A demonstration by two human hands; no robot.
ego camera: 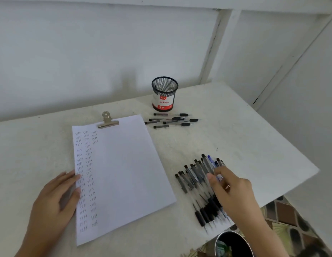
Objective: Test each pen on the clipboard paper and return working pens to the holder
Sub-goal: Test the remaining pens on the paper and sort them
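Pens point(195, 179) lay tips near, by the table's point(244, 130) right edge. Right hand point(233, 190) curled over them, grip unclear; left hand point(55, 193) flat.

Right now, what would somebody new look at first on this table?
Probably the big heap of black and blue ballpoint pens at the near right, under the right hand. Next, the white clipboard paper with rows of test scribbles, the left hand resting on its edge.
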